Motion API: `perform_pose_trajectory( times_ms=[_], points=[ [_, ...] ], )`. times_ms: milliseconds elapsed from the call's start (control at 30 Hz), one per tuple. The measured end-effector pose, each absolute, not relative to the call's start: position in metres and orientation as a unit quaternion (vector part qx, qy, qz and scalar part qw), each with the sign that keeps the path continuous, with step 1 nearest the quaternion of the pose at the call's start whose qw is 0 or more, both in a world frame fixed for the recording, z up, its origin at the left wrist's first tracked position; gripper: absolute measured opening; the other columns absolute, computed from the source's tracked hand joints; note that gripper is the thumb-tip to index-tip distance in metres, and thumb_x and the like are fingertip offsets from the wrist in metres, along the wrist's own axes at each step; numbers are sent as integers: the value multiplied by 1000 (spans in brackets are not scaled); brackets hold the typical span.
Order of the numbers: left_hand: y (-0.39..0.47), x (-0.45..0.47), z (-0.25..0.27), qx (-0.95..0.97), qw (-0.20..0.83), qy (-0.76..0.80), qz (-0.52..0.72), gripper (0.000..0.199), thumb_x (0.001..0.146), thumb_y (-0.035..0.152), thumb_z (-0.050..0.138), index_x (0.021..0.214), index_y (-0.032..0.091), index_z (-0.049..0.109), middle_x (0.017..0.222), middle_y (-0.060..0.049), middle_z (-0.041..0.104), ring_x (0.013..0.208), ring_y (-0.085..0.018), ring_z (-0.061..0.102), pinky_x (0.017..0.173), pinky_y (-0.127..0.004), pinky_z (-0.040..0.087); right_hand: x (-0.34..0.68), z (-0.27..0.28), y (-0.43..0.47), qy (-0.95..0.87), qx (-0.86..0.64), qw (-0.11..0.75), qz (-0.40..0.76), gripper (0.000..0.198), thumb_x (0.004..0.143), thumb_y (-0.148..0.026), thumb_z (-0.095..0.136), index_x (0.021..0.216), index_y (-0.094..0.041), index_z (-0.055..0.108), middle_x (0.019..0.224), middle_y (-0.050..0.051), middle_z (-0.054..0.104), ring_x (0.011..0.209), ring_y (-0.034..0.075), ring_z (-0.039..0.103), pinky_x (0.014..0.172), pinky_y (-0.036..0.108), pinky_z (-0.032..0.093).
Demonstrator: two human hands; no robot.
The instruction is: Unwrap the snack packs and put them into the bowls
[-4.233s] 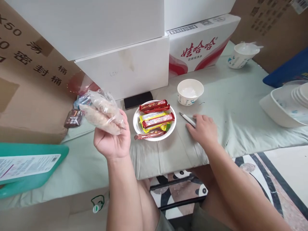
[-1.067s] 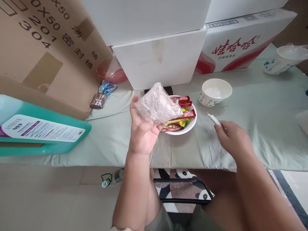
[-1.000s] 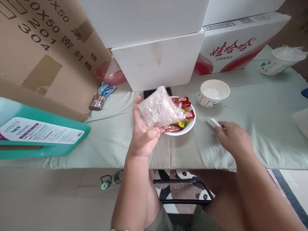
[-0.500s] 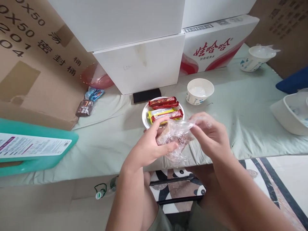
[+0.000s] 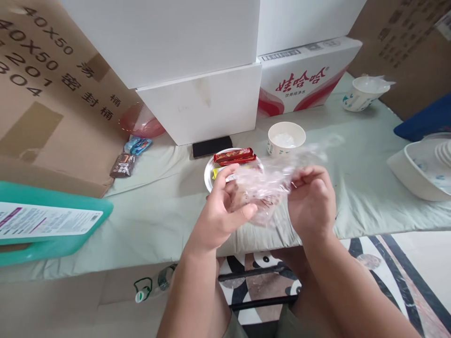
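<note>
My left hand (image 5: 225, 211) is closed around a clear plastic bag (image 5: 271, 176) with printed lettering and a light brown item in it; the kind of item is hard to make out. At the bag's right side my right hand (image 5: 313, 202) has its fingers curled against the plastic. The loose upper part of the bag sticks out to the upper right, smeared by motion. Just behind the bag stands a white plate (image 5: 208, 176) with red-wrapped snack bars (image 5: 234, 156) and a yellow packet (image 5: 215, 173), partly covered by my left hand and the bag.
A paper bowl (image 5: 286, 138) and a black phone (image 5: 212, 146) lie beyond my hands. White boxes (image 5: 211, 103) form a wall behind. Left are small snack packets (image 5: 123, 165) and a green jug (image 5: 70, 244); right, another bowl (image 5: 362, 96) and a white container (image 5: 412, 176).
My right hand has turned, its fingers now curling inward. The bag's top has swung out to the upper right, over the bowl's front. The view has shifted slightly.
</note>
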State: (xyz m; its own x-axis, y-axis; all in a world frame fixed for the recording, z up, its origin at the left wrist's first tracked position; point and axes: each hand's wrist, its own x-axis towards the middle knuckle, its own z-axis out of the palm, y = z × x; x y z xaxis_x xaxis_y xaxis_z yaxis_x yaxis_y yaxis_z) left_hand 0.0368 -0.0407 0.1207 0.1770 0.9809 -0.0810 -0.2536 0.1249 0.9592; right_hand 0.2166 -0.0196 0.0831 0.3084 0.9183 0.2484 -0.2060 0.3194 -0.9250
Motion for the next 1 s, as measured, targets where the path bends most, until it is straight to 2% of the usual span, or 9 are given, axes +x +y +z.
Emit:
perform_pose_trajectory(
  times_ms=[100,167,233,367,467,567,800,900,1000],
  points=[
    [-35,40,118,380,611,418,554,64,76,33,81,134,27,53,139,-9,63,128,-27,61,103,-42,53,218,83,-30,-550,-371,657,358,29,88,-51,63,104,-27,57,91,4,57,81,19,57,72,34,50],
    [-32,40,117,359,617,416,564,58,78,38,78,131,25,57,135,-10,66,125,-28,64,97,-40,56,215,85,-36,-654,-365,581,320,39,86,-39,70,120,-28,56,106,7,62,94,21,61,81,37,52],
    [-30,40,116,350,623,412,565,53,80,41,75,128,24,61,124,-8,72,114,-26,69,87,-35,59,209,89,-40,-712,-382,522,274,47,86,-25,69,130,-28,53,107,6,64,95,21,63,82,37,53],
    [-30,41,113,319,622,436,567,46,81,46,74,121,25,67,108,-5,77,94,-21,74,69,-28,58,200,99,-41,-744,-400,497,199,30,89,-9,58,113,-27,63,77,-2,61,68,14,59,63,29,50],
    [-28,40,113,272,624,430,593,46,82,47,73,122,25,66,118,-5,75,105,-22,72,77,-29,60,200,104,-44,-752,-377,516,160,24,87,-5,57,92,-26,67,75,-1,58,64,12,58,58,28,47],
    [-25,33,116,248,624,410,618,49,86,54,65,124,24,66,128,-8,71,117,-26,68,87,-35,61,202,104,-47,-768,-338,527,133,27,81,-1,59,87,-26,68,74,-1,56,62,12,55,56,28,44],
    [-26,17,125,241,590,424,643,53,92,65,53,128,28,65,126,-8,72,122,-32,66,84,-42,63,221,73,-28,-718,-407,515,230,18,85,-11,57,85,-24,69,83,2,57,73,15,59,66,31,48],
    [-30,24,124,242,583,432,644,53,88,63,61,124,25,68,122,-9,74,120,-30,68,87,-38,62,224,73,-26,-657,-404,574,277,19,90,-29,59,106,-26,67,94,4,58,80,18,59,71,34,50],
    [-31,33,120,256,578,437,640,48,86,58,69,122,25,68,118,-7,75,115,-26,70,90,-34,60,215,88,-33,-701,-368,530,303,36,84,-33,68,119,-26,61,91,2,61,78,17,60,71,33,51]
  ],
)
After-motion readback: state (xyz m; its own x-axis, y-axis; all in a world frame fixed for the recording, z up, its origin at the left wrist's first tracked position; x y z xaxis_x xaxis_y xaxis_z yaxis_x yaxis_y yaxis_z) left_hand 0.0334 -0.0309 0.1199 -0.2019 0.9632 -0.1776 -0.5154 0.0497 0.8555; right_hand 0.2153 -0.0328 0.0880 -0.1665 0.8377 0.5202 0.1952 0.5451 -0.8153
